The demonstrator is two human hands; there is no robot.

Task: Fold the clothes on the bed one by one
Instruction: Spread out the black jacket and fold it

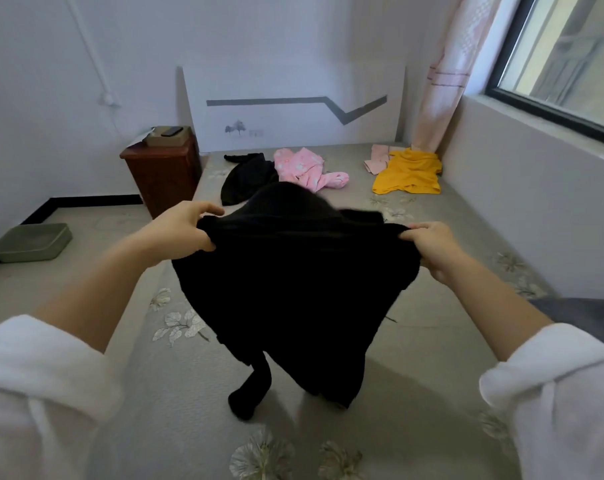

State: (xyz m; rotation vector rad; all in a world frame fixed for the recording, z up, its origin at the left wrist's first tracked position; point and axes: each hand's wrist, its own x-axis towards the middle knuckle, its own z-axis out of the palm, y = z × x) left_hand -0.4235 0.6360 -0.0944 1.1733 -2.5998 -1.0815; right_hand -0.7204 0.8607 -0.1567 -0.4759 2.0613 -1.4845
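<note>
Black garment (286, 289) held up over the bed (176, 393), hem trailing at 6 o'clock.
Left hand (182, 230), right hand (428, 244) pinched shut on its top corners; best lower flat, smooth first.
</note>
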